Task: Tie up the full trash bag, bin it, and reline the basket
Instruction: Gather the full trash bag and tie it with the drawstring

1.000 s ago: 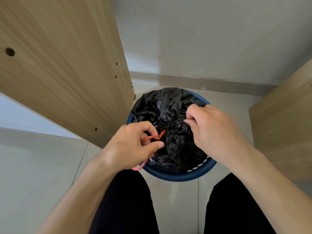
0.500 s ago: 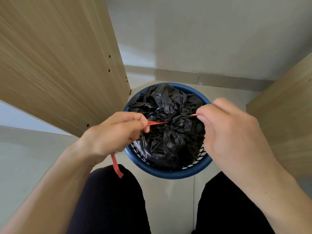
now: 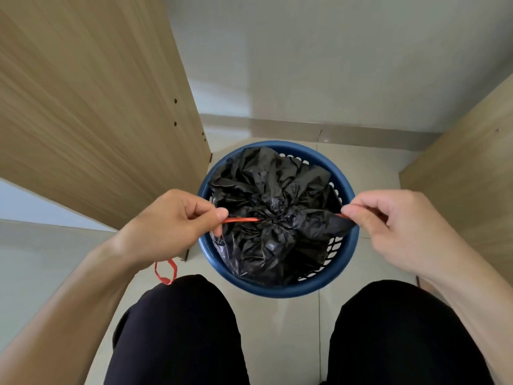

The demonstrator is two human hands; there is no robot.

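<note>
My left hand (image 3: 172, 220) and right hand (image 3: 388, 218) each pinch an end of the red drawstring (image 3: 241, 219), drawn taut. The black trash bag (image 3: 274, 218) sits cinched in the blue basket (image 3: 280, 289). I judge the knot unfinished; binning and relining remain.

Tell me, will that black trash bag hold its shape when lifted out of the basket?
Probably not: the bag looks like thin, crinkled plastic, so it should sag. The red drawstring cinches its mouth, so little should spill. It sits loosely in the blue basket, so it likely lifts free easily.
</note>
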